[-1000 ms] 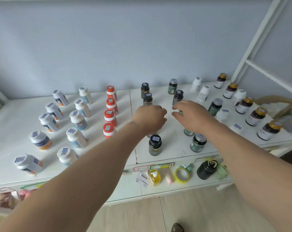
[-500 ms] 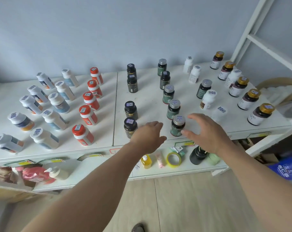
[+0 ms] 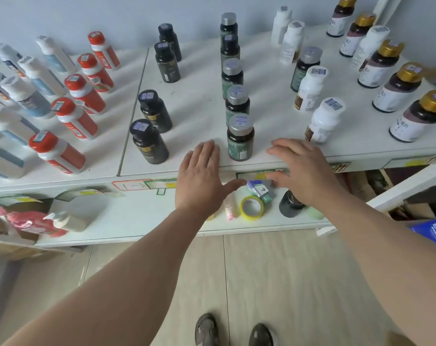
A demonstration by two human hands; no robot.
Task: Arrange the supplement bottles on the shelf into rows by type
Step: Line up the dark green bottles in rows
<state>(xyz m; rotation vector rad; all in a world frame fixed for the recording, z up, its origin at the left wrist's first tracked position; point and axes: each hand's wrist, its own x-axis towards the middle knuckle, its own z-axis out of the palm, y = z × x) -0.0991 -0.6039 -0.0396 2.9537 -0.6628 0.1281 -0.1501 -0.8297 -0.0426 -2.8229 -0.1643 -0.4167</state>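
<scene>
Supplement bottles stand in rows on the white shelf top (image 3: pixel 197 116): white bottles (image 3: pixel 24 96) at left, a red-capped row (image 3: pixel 74 118), black bottles (image 3: pixel 149 143), a silver-capped green row (image 3: pixel 239 138), white bottles (image 3: pixel 324 121) and gold-capped bottles (image 3: pixel 416 118) at right. My left hand (image 3: pixel 199 178) hovers open over the shelf's front edge, just left of the nearest green bottle. My right hand (image 3: pixel 304 171) is open too, just right of that bottle. Neither hand holds or touches a bottle.
A lower ledge (image 3: pixel 137 216) under my hands carries a yellow tape roll (image 3: pixel 252 208), a small box (image 3: pixel 258 189), a dark jar (image 3: pixel 289 204) and a pink item (image 3: pixel 24 221). A white frame (image 3: pixel 411 183) is at right. Tiled floor and my shoes lie below.
Both hands pulled back from the middle of the shelf to its front edge, open and empty. The view has tilted down and closer.
</scene>
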